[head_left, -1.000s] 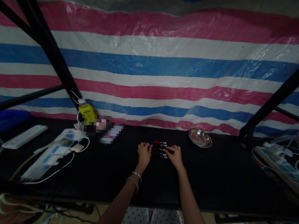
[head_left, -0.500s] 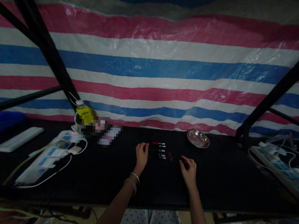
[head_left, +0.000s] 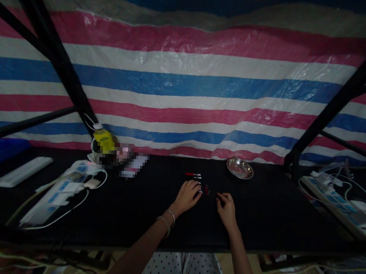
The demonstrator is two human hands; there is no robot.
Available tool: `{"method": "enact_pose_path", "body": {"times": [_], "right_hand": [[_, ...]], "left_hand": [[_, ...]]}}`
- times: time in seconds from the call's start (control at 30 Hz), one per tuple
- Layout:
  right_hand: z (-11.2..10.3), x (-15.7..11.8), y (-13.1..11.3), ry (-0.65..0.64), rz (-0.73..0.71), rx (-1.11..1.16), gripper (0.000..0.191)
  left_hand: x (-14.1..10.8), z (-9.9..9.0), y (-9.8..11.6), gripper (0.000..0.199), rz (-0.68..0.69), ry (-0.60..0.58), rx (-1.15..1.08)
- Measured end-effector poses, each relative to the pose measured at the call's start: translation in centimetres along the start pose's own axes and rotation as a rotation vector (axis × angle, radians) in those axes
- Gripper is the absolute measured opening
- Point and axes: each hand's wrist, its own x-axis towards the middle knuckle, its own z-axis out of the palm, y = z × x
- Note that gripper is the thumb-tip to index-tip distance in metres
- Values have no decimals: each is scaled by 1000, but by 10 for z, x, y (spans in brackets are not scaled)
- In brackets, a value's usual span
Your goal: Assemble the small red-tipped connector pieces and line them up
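Observation:
Several small pen-like pieces with silvery ends lie in a column on the black table (head_left: pixel 128 208); the topmost one is red (head_left: pixel 193 174). My left hand (head_left: pixel 186 197) lies over the lower pieces, its fingers bent down at their silvery ends and partly covering them. Whether it grips one is too small and dark to tell. A small red and dark item (head_left: pixel 207 190) rests between my hands. Just right of it, my right hand (head_left: pixel 226 205) hovers near the tabletop with thumb and fingers apart, nothing visible between them.
A round metal dish (head_left: pixel 240 168) stands at the back right. Power strips with cables lie on the left (head_left: pixel 55 193) and right (head_left: pixel 338 202). A yellow bottle (head_left: pixel 105 141) and a blurred pale packet (head_left: pixel 134 166) are at the back left. Black metal posts frame both sides.
My left hand has moved right, from beside the column to over its lower pieces. My right hand has barely moved. The view has shifted slightly.

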Motion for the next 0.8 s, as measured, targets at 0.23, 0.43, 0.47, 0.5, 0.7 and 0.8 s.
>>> {"method": "enact_pose_path", "body": {"times": [0.23,0.43,0.47,0.5,0.7,0.8], "right_hand": [[1,0,2,75,30,62,30],[2,0,4,96,61,106,31],[2,0,4,96,60,111,31],[2,0,5,97,60,112,31],[0,0,2,93,54,140,29],[-3,0,0,106,68,186,28]], "left_hand": [[11,24,21,29,106,-32,-9],[15,39,23,23,56,-28,107],[15,41,22,23,61,-21,113],[14,42,21,22,69,-14,115],[11,44,19,19,114,-16,111],[10,42,20,22,142,11,76]]}}
